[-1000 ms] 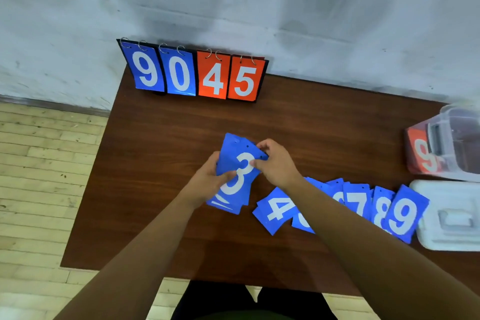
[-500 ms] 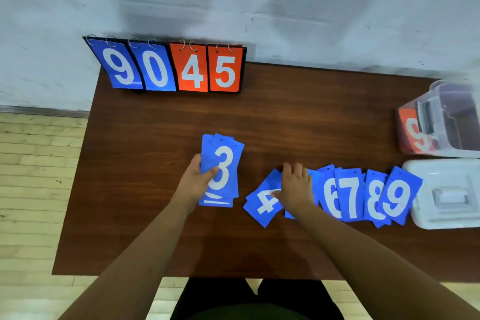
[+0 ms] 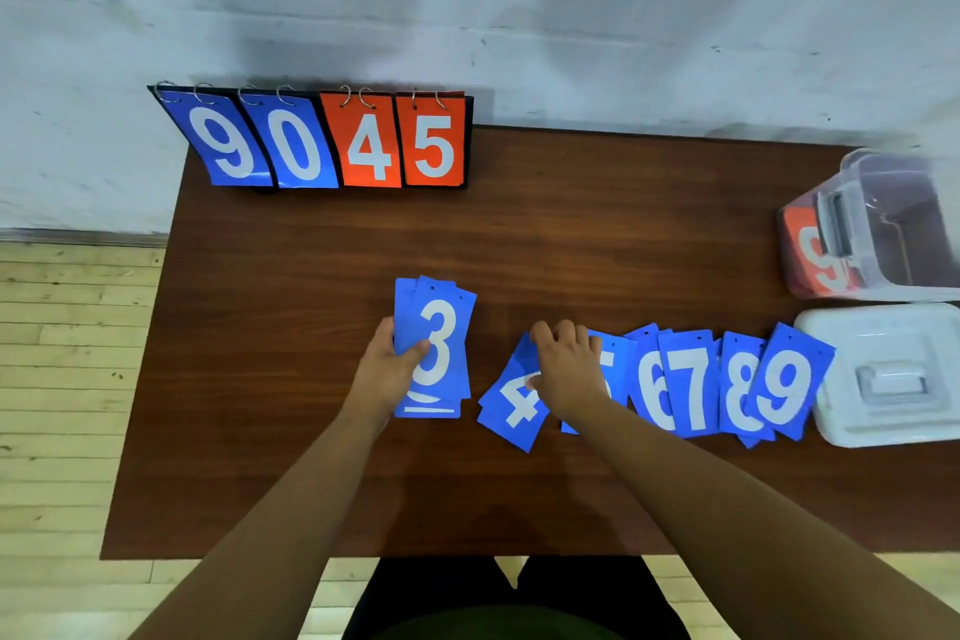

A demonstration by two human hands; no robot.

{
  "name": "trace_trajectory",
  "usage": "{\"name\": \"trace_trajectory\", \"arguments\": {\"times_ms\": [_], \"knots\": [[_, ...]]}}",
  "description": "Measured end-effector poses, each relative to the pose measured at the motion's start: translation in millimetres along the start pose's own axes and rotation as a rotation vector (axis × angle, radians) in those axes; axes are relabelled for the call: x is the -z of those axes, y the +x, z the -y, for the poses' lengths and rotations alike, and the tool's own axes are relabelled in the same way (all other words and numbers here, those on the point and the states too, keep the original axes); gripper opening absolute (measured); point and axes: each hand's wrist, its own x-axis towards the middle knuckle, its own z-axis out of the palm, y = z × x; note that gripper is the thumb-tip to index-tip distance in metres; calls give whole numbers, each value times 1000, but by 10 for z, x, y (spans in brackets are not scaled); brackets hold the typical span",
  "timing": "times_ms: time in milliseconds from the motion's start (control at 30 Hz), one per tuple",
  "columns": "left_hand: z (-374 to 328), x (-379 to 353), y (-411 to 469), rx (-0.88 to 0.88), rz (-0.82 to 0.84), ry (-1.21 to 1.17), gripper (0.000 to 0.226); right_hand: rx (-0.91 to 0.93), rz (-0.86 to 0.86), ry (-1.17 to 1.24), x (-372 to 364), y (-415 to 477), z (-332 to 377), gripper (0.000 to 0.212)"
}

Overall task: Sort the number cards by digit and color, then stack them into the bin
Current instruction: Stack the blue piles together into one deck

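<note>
My left hand [image 3: 387, 366] grips a small stack of blue number cards [image 3: 436, 327] with a white 3 on top, thumb across its face. To its right the blue 4 cards [image 3: 511, 413] lie tilted on the table; my right hand [image 3: 566, 372] rests over them with its fingers curled at their top edge and its thumb on the 4. Beyond it a row of overlapping blue cards runs right: a partly hidden 5 [image 3: 615, 369], 6 [image 3: 649, 390], 7 [image 3: 693, 385], 8 [image 3: 740, 390] and 9 [image 3: 789, 385]. A clear plastic bin [image 3: 883, 218] at the right edge holds red cards, a 9 showing.
A flip scoreboard [image 3: 322, 146] reading 9 0 4 5 stands at the table's back left against the wall. The bin's white lid [image 3: 893, 374] lies beside the 9 card. The brown table [image 3: 571, 234] ends at a wooden floor on the left.
My right hand let go of the 3 stack, moved right and came down on the 4 cards. My left hand kept the stack and squared it upright.
</note>
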Motion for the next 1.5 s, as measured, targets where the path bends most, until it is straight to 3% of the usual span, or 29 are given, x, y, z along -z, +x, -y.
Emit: {"name": "trace_trajectory", "arguments": {"times_ms": [100, 233, 300, 400, 633, 767, 900, 1067, 1167, 1267, 1367, 1500], "knots": [[-9, 3, -3, -23, -35, 36, 27, -32, 36, 159, 65, 29, 3, 57], [-1, 62, 34, -140, -134, 263, 16, 42, 226, 510, 353, 53, -92, 32], [-41, 55, 37, -177, -84, 326, 16, 134, 326, 644, 602, 24, -144, 16], [-165, -78, -1, -189, 95, 318, 19, 197, 411, 856, 961, -22, -128, 15], [-389, -462, -258, -103, 416, -1, 30, 14, 45, 904, 968, 18, -18, 40], [-313, -564, -236, -133, 276, -96, 31, -248, -168, 1117, 897, -134, -68, 48], [-240, -624, -246, -111, 182, -203, 25, -498, 141, 1326, 695, -313, -55, 50], [-121, -819, -320, -68, 242, -139, 22, -473, 165, 1485, 564, -486, 88, 27], [-85, -848, -319, -59, 183, -159, 23, -351, 122, 1309, 520, -486, -116, 28], [-31, -817, -286, -18, 108, -140, 19, -312, -16, 846, 336, -399, -571, 39], [19, -785, -254, 18, 61, -119, 23, -208, -36, 354, 143, -291, -880, 68], [77, -778, -255, 27, 50, -113, 26, -117, -25, 73, 25, -167, -873, 78]]}}
